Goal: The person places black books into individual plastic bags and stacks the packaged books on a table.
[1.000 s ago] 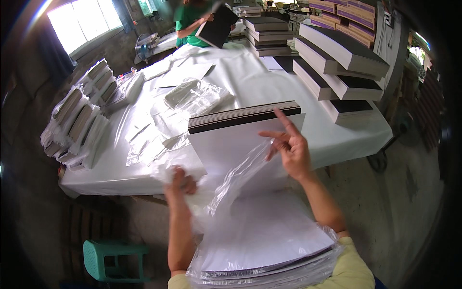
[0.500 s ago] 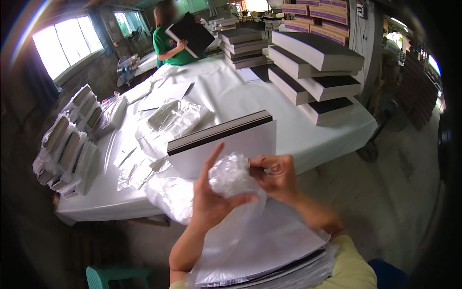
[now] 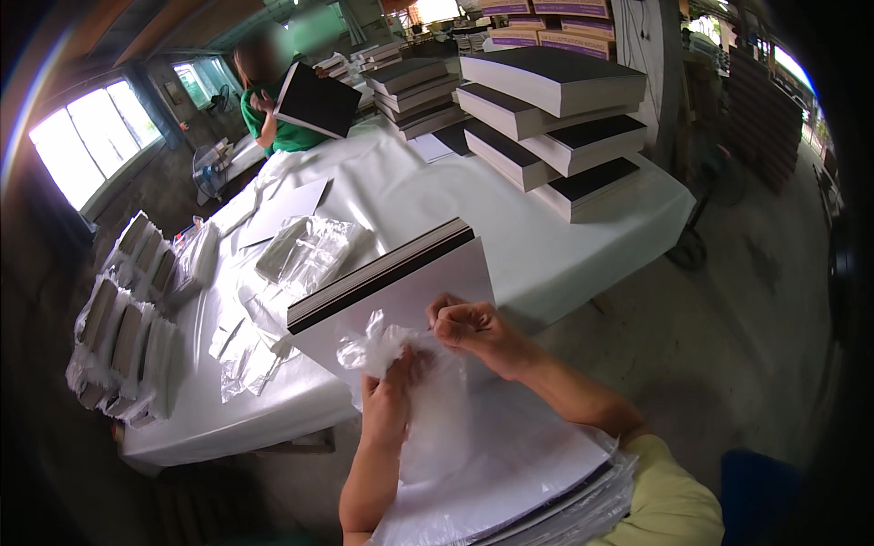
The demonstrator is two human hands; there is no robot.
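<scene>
A clear plastic bag covers a stack of white and black boards that leans against my body. My left hand is closed around the bag's gathered mouth, and crumpled plastic sticks up above its fingers. Just to the right, my right hand has its fingers pinched together beside the plastic. Whatever lies in that pinch is too small to make out. Beyond both hands, a thick stack of boards with black and white edges rests on the table, its white face toward me.
Bagged stacks line the table's left side, near a plastic-wrapped pack and loose plastic bags. Tall piles of black-topped boards stand at the right back of the white-covered table. Across it, a person in green holds a black board.
My left hand was spread beside the bunched plastic and has now closed around it. My right hand has drawn slightly left, still pinched. The person across has tilted the black board.
</scene>
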